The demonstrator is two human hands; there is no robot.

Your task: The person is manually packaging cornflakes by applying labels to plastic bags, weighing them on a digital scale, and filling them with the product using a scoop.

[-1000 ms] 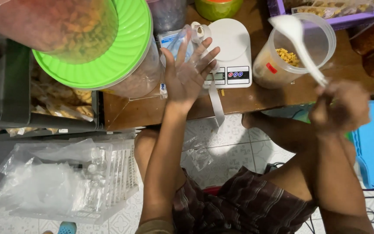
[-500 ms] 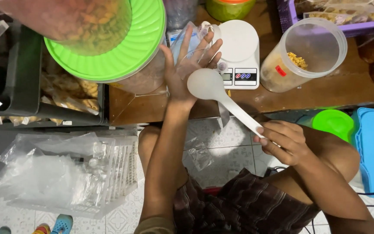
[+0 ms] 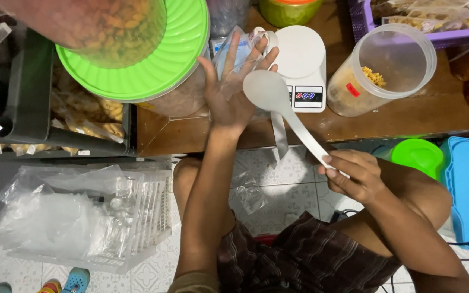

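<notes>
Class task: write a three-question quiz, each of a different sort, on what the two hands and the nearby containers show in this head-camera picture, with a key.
1. True or false: the right hand holds the white plastic spoon by its handle.
2. Which does the left hand hold open beside the white kitchen scale? A) clear plastic bag B) a green lid C) a blue tray
3. Fill in: the open clear plastic jar on the wooden table holds a small amount of ______ snack pieces.

Key: 1 true; 2 A; 3 yellow
</notes>
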